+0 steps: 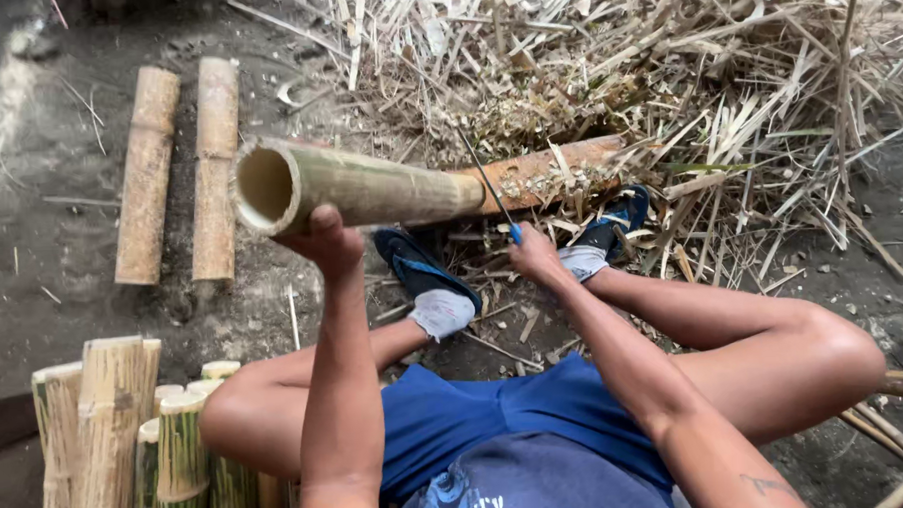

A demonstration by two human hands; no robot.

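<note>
left hand [323,238] grips hollow green bamboo tube [359,185] | right hand [534,253] clasps thin blade [487,183] — fibrous shavings [665,66]

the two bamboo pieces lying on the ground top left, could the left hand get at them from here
Probably not without letting go. The left hand is gripping the open end of the bamboo tube, which it holds up. The two bamboo pieces lie beyond it on bare ground, with nothing blocking the way.

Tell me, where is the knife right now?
In the head view, the knife is right of centre, held in the right hand, its thin blade against the far end of the bamboo tube that the left hand props up.
</note>
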